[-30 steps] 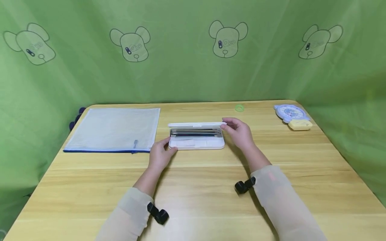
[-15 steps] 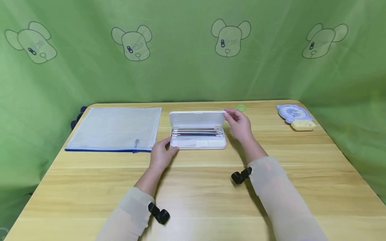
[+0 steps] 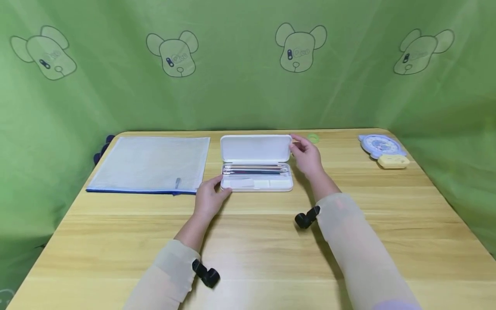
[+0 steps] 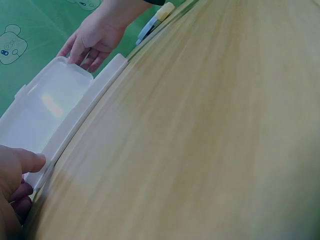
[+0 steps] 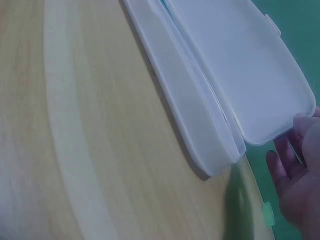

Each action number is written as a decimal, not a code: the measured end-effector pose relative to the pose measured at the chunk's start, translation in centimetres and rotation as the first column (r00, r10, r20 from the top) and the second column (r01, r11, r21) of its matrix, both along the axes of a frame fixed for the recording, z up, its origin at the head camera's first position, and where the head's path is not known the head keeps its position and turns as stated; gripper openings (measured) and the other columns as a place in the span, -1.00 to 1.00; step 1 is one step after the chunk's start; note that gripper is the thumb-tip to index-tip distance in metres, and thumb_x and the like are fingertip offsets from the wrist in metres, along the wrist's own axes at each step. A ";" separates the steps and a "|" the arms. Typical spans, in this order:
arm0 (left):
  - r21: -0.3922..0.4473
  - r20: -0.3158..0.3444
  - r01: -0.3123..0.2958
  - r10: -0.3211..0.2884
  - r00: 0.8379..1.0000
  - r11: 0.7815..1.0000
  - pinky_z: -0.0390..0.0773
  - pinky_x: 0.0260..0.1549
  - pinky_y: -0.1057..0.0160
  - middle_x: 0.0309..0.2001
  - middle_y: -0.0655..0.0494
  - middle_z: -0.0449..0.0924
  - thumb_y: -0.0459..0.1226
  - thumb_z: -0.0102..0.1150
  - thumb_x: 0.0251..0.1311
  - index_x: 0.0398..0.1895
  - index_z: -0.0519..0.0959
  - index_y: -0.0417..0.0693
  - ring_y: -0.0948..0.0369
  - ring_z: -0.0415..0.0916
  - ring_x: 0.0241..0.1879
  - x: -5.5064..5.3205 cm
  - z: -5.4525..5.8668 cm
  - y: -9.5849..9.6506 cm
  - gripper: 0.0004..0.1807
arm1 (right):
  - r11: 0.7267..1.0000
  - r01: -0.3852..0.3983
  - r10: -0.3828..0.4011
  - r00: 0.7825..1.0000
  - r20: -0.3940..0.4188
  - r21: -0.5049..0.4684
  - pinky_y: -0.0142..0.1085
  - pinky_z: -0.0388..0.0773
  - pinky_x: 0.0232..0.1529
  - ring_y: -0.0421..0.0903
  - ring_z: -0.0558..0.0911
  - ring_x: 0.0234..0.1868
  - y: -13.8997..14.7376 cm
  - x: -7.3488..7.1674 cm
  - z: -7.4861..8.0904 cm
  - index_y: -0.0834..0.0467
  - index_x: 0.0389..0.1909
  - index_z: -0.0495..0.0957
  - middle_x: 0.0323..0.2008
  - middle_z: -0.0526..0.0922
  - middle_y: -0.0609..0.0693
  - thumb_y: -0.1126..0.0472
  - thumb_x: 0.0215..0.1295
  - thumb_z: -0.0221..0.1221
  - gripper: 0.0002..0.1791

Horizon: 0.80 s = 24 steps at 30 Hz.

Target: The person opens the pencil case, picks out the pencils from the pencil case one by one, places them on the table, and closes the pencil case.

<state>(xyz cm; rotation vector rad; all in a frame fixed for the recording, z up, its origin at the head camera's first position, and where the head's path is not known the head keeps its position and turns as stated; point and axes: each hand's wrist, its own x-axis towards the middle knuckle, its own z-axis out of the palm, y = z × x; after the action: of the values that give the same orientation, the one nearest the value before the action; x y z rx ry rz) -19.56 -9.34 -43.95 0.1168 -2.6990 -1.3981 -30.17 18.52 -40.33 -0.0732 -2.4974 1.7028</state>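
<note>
At frame centre, a white pencil case (image 3: pixel 257 190) on the counter (image 3: pixel 252 241) has its lid (image 3: pixel 255 149) now swung wider open, fully baring the pencils (image 3: pixel 255 171); the right grip (image 3: pixel 308 158) pinches the lid's corner, the left grip (image 3: pixel 209 199) clamps the case's left end.

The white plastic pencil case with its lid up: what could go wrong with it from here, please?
The right hand pinches the white rectangular lid near one corner; if it slips, the lid might drop towards the left hand, which grips the left end of the white plastic base.

The slim, straight, multicoloured pencils lie side by side with no strap visible, so a sudden tilt could spill them.
</note>
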 end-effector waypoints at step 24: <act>0.024 0.001 -0.007 0.007 1.000 1.000 0.33 0.39 0.00 0.25 -0.16 0.52 -0.21 0.37 0.12 0.23 0.49 -0.25 -0.08 0.39 0.32 -0.1 -0.3 -0.1 -0.40 | 0.989 -0.028 0.015 0.996 0.088 0.148 -0.35 0.53 -0.09 0.00 0.48 0.06 0.2 -0.9 -0.5 -0.25 0.45 0.21 0.18 0.53 0.16 0.05 0.49 -0.01 -0.46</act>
<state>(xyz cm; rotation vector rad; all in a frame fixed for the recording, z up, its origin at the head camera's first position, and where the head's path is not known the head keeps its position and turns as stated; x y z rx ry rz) -19.71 -9.41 -44.30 0.1276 -2.6803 -1.4292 -31.06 18.68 -40.86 -0.1088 -2.6893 1.5460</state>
